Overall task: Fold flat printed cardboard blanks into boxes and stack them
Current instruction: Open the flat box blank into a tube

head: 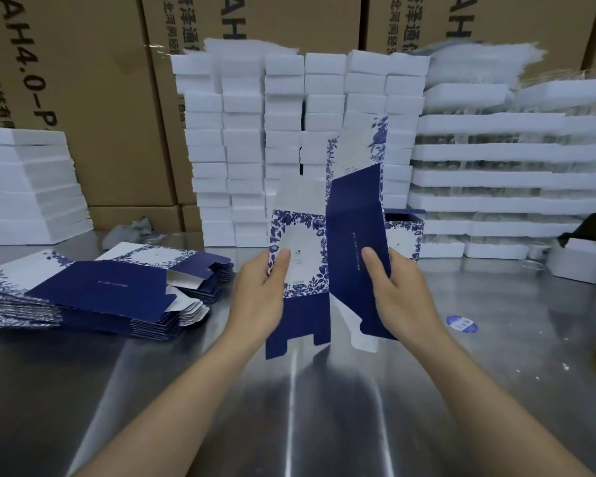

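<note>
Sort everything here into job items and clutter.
Job: blue-and-white printed cardboard blank, gripped by left hand and right hand; pile of flat printed blanks; folded blue floral box.
Lying about: round blue sticker; crumpled grey cloth; white foam blocks; brown cartons.

In front of me a shiny steel tabletop reflects pale streaks of light. Behind it, tall brown cartons with black lettering fill my view, with white foam blocks and foam trays stacked before them.
</note>
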